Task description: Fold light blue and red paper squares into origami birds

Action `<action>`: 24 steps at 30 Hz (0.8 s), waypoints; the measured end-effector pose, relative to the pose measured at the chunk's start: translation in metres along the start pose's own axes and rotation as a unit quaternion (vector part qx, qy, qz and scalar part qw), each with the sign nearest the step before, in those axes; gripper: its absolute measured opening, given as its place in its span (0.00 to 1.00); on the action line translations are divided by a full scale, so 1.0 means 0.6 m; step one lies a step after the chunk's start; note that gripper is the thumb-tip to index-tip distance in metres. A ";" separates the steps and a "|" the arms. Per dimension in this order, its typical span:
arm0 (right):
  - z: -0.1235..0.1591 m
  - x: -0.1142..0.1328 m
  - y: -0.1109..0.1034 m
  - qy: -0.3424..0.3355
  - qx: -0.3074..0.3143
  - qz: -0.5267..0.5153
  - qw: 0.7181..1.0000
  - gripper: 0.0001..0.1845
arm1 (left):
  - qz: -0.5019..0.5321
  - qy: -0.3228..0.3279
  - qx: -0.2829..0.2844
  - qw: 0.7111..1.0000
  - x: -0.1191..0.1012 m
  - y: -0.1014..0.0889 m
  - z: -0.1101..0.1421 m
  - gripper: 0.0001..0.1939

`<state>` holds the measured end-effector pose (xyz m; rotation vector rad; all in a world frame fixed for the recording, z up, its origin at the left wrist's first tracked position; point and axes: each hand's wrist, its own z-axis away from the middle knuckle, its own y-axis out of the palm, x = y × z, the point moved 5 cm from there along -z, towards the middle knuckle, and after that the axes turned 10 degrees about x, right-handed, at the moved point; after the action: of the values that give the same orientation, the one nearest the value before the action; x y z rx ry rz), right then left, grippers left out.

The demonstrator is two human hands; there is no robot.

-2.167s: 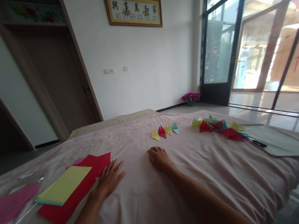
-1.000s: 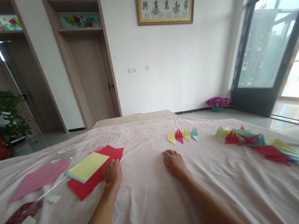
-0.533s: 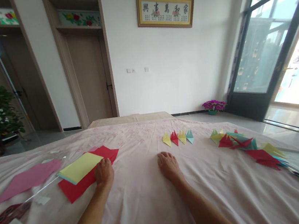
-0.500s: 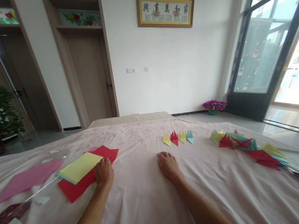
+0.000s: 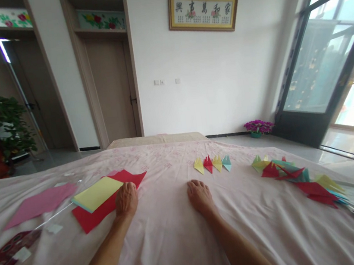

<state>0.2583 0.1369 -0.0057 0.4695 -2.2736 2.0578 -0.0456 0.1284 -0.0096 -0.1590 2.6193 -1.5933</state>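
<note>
In the head view, shows the left hand [image 5: 126, 201] curled palm-down at the right side of the red paper [image 5: 90, 218], touching it; cannot tell from this angle whether pinching an edge. Shows the right hand [image 5: 200, 193] half open, fingers gently bent, resting on the pink cloth [image 5: 165, 238] with nothing visible in its hold. Has the yellow paper [image 5: 98, 193] on top of the red paper, just beside the left hand. Farther left, has the pink paper [image 5: 41, 204] by the clear plastic [image 5: 65, 210]; cannot tell whether inside it. Past the cloth, on the floor, has purple flowers [image 5: 259, 126] in a green pot [image 5: 255, 135]. Just beyond the right hand, shows a row of folded papers [image 5: 207, 164], and well to the right, a folded pile [image 5: 289, 173] near the cloth's right side. Between the hands, leaves a broad open stretch of cloth, running toward the far edge.
</note>
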 end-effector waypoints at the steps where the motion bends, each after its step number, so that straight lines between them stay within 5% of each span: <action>1: 0.000 -0.001 0.000 0.001 0.000 0.002 1.000 0.19 | 0.006 0.005 -0.002 1.000 -0.001 -0.001 0.000 0.12; 10: -0.010 -0.008 0.011 0.002 0.015 0.019 1.000 0.21 | 0.028 -0.004 0.041 0.999 0.000 0.003 -0.001 0.09; 13: -0.018 -0.012 0.015 0.000 0.021 0.020 1.000 0.22 | 0.022 -0.029 0.057 0.998 0.003 0.004 -0.004 0.16; 24: -0.025 -0.018 0.020 -0.008 0.017 0.032 0.999 0.22 | 0.061 -0.041 0.112 0.991 -0.005 -0.003 0.002 0.18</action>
<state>0.2631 0.1548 -0.0179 0.4228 -2.2942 2.1337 -0.0426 0.1268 -0.0084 -0.0480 2.3205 -1.7816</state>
